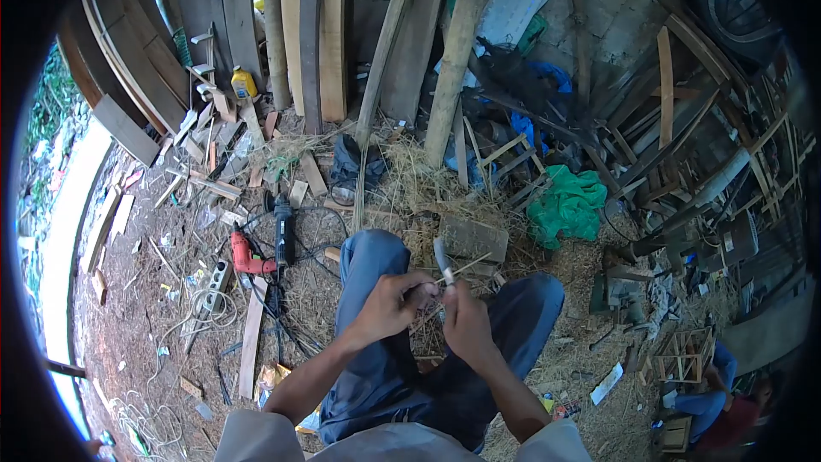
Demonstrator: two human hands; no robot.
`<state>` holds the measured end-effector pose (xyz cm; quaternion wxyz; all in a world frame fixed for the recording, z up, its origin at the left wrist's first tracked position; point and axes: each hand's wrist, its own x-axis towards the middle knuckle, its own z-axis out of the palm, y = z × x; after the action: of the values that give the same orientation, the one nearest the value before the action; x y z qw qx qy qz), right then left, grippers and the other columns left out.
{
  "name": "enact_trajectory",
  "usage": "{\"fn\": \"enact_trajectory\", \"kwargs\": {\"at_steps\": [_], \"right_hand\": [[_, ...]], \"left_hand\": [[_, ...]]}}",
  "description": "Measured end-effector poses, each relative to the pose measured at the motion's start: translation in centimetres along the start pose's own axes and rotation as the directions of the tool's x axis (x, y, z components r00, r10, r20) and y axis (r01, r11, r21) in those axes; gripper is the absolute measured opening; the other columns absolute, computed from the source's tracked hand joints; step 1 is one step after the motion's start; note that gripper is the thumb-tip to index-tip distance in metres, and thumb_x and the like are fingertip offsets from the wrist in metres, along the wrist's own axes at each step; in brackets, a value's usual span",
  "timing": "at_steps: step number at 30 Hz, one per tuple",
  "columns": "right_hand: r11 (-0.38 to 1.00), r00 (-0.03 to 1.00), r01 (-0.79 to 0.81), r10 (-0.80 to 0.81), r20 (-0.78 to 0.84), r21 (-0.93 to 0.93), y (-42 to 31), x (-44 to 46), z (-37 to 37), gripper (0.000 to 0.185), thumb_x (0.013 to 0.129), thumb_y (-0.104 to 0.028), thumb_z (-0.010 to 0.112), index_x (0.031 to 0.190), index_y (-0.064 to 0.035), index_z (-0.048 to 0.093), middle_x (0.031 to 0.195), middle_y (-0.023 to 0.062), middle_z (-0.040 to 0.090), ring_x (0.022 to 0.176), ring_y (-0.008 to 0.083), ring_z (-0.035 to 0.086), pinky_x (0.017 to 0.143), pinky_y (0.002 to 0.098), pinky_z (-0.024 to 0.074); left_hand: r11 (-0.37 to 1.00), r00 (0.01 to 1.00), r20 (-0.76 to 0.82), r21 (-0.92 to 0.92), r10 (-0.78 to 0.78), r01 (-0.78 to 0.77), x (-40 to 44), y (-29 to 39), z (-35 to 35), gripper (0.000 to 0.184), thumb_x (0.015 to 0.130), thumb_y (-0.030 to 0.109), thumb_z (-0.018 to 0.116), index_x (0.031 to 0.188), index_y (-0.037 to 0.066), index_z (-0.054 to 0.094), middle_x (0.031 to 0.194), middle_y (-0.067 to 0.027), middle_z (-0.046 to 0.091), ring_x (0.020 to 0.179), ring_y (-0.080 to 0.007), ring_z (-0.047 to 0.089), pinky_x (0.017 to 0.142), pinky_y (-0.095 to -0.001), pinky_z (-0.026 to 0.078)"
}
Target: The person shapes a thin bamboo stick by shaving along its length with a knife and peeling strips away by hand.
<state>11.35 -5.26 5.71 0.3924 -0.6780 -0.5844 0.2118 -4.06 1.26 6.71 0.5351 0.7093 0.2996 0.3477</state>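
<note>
Stick (473,263), thin and pale, sits between the 2 hands I am watching through the head camera, slanting away from the left fingers and past the right hand's knife. I see the left hand (400,302) nearly closed, its fingers and thumb pinched together on the stick's near end. I cannot tell which of its fingertips press the wood, because they bunch up against the other hand. The right hand (466,318) is curled shut around the knife (440,257); I make out a pale patch just above its fingers and the grey blade pointing up and away from it. The 2 hands meet, or nearly so, between the knees of the dark trousers (373,255).

Just beyond the right hand I have a flat wooden block (479,238) on the littered ground, and farther out to its right a crumpled green cloth (568,205). Out to the left of the left hand lie a red drill (248,254) and a dark power tool (284,235), side by side, with a power strip (217,281) farther left. Well apart from the right hand, to its right and nearer the body, I see another person (717,415).
</note>
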Motion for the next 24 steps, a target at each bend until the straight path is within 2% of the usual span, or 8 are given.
{"fn": "enact_trajectory", "kwargs": {"at_steps": [2, 4, 5, 12, 13, 17, 21, 24], "right_hand": [[0.995, 0.995, 0.091, -0.090, 0.037, -0.028, 0.3, 0.2, 0.0, 0.016, 0.095, -0.017, 0.044, 0.092, -0.0014, 0.045, 0.061, 0.0225, 0.054, 0.059, 0.0432, 0.057, 0.048, 0.0480, 0.0389], [0.998, 0.989, -0.012, 0.021, -0.148, 0.063, 0.0, 0.9, -0.9, 0.016, 0.095, -0.017, 0.044, 0.092, -0.0011, 0.045, 0.063, 0.0217, 0.055, 0.058, 0.0428, 0.057, 0.049, 0.0477, 0.0394], [0.994, 0.992, 0.088, -0.094, -0.084, -0.070, 0.2, 0.4, -0.1, 0.013, 0.094, -0.014, 0.043, 0.093, -0.0012, 0.045, 0.063, 0.0212, 0.055, 0.059, 0.0422, 0.057, 0.049, 0.0479, 0.0401], [0.997, 0.997, 0.072, -0.072, -0.003, -0.027, 0.4, 0.1, 0.1, 0.013, 0.092, -0.012, 0.045, 0.100, -0.0016, 0.045, 0.063, 0.0206, 0.056, 0.061, 0.0439, 0.057, 0.051, 0.0508, 0.0412], [0.986, 0.984, 0.169, -0.169, 0.053, 0.004, 0.6, -0.4, 1.2, 0.013, 0.093, -0.012, 0.044, 0.100, -0.0018, 0.045, 0.063, 0.0211, 0.055, 0.061, 0.0439, 0.057, 0.050, 0.0507, 0.0404], [0.995, 0.990, 0.013, 0.000, -0.144, 0.094, 0.5, 1.0, -0.8, 0.013, 0.094, -0.014, 0.045, 0.098, -0.0009, 0.045, 0.061, 0.0216, 0.054, 0.058, 0.0419, 0.057, 0.048, 0.0492, 0.0395], [0.989, 0.994, 0.093, -0.086, 0.066, -0.113, 0.6, 0.1, 0.3, 0.017, 0.094, -0.015, 0.045, 0.097, 0.0009, 0.045, 0.059, 0.0212, 0.054, 0.058, 0.0406, 0.058, 0.048, 0.0479, 0.0392], [0.997, 0.985, 0.057, -0.048, -0.165, 0.052, 0.6, 1.1, -0.6, 0.016, 0.094, -0.015, 0.045, 0.096, 0.0013, 0.046, 0.057, 0.0211, 0.053, 0.056, 0.0406, 0.057, 0.047, 0.0474, 0.0395]], "left_hand": [[0.999, 1.000, 0.014, -0.037, -0.024, 0.024, 0.0, -0.7, -0.1, 0.012, 0.091, 0.005, 0.051, 0.088, -0.001, 0.061, 0.065, -0.0062, 0.056, 0.060, -0.0130, 0.052, 0.057, -0.0283, 0.042], [0.999, 0.999, 0.029, -0.017, -0.036, 0.037, -0.1, 0.0, -0.1, 0.012, 0.091, 0.006, 0.051, 0.088, -0.001, 0.061, 0.065, -0.0058, 0.055, 0.060, -0.0127, 0.051, 0.057, -0.0283, 0.042], [0.999, 0.998, 0.039, 0.002, -0.047, 0.047, -0.3, 0.2, 0.0, 0.013, 0.092, 0.006, 0.050, 0.088, -0.001, 0.061, 0.064, -0.0055, 0.054, 0.060, -0.0125, 0.050, 0.057, -0.0282, 0.042], [0.996, 0.997, 0.052, -0.063, -0.058, 0.061, -0.6, -0.8, 0.0, 0.013, 0.092, 0.006, 0.051, 0.088, -0.001, 0.061, 0.064, -0.0052, 0.054, 0.060, -0.0114, 0.050, 0.056, -0.0277, 0.041], [0.998, 0.998, 0.038, -0.040, -0.054, 0.056, -0.4, -1.3, 0.0, 0.012, 0.092, 0.007, 0.052, 0.088, -0.001, 0.061, 0.064, -0.0051, 0.054, 0.060, -0.0114, 0.049, 0.057, -0.0275, 0.041], [0.994, 0.991, 0.081, -0.024, -0.105, 0.107, -0.3, 0.1, -0.3, 0.012, 0.092, 0.007, 0.052, 0.088, -0.001, 0.060, 0.064, -0.0052, 0.053, 0.060, -0.0118, 0.049, 0.058, -0.0274, 0.042], [0.999, 0.997, 0.060, -0.011, -0.052, 0.053, -0.1, 0.0, -0.4, 0.012, 0.092, 0.007, 0.051, 0.088, -0.001, 0.060, 0.064, -0.0054, 0.053, 0.060, -0.0122, 0.049, 0.059, -0.0277, 0.042], [0.994, 0.991, 0.091, -0.023, -0.100, 0.102, -0.4, -0.8, -0.5, 0.013, 0.092, 0.006, 0.050, 0.088, -0.001, 0.060, 0.064, -0.0056, 0.054, 0.061, -0.0124, 0.049, 0.059, -0.0280, 0.042]]}}
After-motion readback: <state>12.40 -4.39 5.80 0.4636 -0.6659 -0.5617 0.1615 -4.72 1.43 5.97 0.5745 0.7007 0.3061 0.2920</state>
